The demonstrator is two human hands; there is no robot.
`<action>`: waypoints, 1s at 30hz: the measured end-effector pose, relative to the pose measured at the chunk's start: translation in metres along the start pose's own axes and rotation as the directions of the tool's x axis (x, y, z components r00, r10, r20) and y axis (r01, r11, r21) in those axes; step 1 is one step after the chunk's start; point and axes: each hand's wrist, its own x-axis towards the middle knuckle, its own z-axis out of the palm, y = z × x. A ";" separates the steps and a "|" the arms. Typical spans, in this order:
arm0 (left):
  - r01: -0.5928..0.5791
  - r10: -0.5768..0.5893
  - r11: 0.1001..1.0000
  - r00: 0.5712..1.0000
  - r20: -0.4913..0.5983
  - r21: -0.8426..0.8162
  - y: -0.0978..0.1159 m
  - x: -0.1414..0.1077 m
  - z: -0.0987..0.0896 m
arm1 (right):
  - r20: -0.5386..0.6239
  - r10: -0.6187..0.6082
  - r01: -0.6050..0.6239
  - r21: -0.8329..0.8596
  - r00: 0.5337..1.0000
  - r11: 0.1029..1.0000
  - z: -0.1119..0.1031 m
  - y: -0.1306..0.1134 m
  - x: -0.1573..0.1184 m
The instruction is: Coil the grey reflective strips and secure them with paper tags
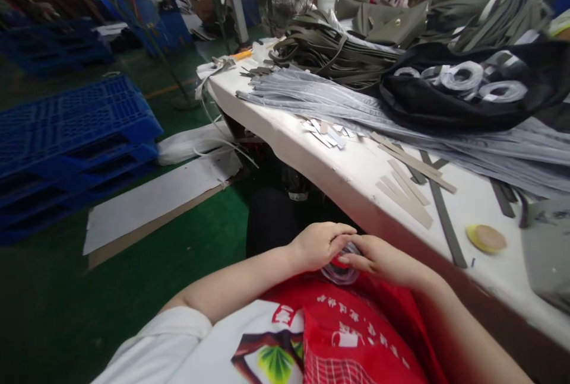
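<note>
The left hand (321, 247) and the right hand (378, 259) are closed together around a clear, greyish, ring-shaped coil (341, 275); their fingertips meet over its top, the right thumb lies across its front, and a little red shows in the gap; the fingers hide much of the ring, so I cannot tell how hard they press; the coil is at the lap, off the worktop and just outside its near edge, in front of a red apron-like covering with white lettering (374, 307).

The step in hand appears to be handling the coil with both hands at once; turning it or freeing any part of it would call for one hand to loosen while the other keeps its hold.

On the white worktop (262, 110), a yellow disc with a tan centre (486, 238) lies by the near edge; a long dark-grey flat strip (446, 224) runs inward from that edge, with flat beige strips (407, 197) beside it; small white and grey slips (327, 135) lie scattered farther left along the edge; beyond them spread long pale-grey bands (307, 94), partly under a black fabric bag (421, 112) holding white rolls (463, 77); olive-grey straps (329, 48) heap towards the far edge.
</note>
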 end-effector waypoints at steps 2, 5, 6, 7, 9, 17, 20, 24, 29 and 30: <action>0.047 -0.048 0.999 0.998 -0.047 -0.012 -0.002 -0.002 0.009 | 0.013 0.010 -0.012 0.100 1.000 0.995 0.010 0.005 0.000; 0.179 -0.199 0.967 0.975 -0.099 -0.182 -0.014 -0.006 0.021 | -0.019 0.050 -0.043 0.272 0.999 0.961 0.026 0.012 -0.001; 0.231 -0.258 0.941 0.963 -0.082 -0.249 -0.019 -0.008 0.024 | -0.023 0.063 -0.052 0.321 0.998 0.946 0.031 0.015 -0.002; 0.283 -0.314 0.907 0.948 -0.051 -0.312 -0.024 -0.010 0.027 | -0.015 0.071 -0.060 0.363 0.997 0.930 0.036 0.018 -0.003; 0.368 -0.396 0.833 0.918 0.019 -0.413 -0.032 -0.014 0.030 | 0.014 0.074 -0.073 0.424 0.997 0.903 0.045 0.023 -0.005; 0.208 -0.187 0.973 0.965 0.184 -0.098 -0.019 -0.008 0.002 | 0.109 -0.062 0.011 0.421 0.992 0.907 0.044 0.016 -0.001; 0.078 -0.090 0.995 0.969 0.231 0.061 -0.007 -0.001 0.000 | 0.125 -0.092 0.046 0.330 0.988 0.943 0.031 0.006 0.003; 0.130 -0.137 0.990 0.979 0.148 0.060 -0.008 -0.005 0.010 | -0.013 0.034 -0.033 0.089 0.999 0.995 0.005 0.001 -0.001; 0.257 -0.257 0.966 0.963 0.082 0.003 -0.022 -0.013 0.018 | -0.656 0.097 -0.372 -0.295 0.749 0.880 -0.036 0.037 -0.015; 0.264 -0.262 0.965 0.962 0.074 -0.008 -0.024 -0.013 0.018 | -0.719 0.082 -0.466 -0.355 0.690 0.810 -0.042 0.048 -0.017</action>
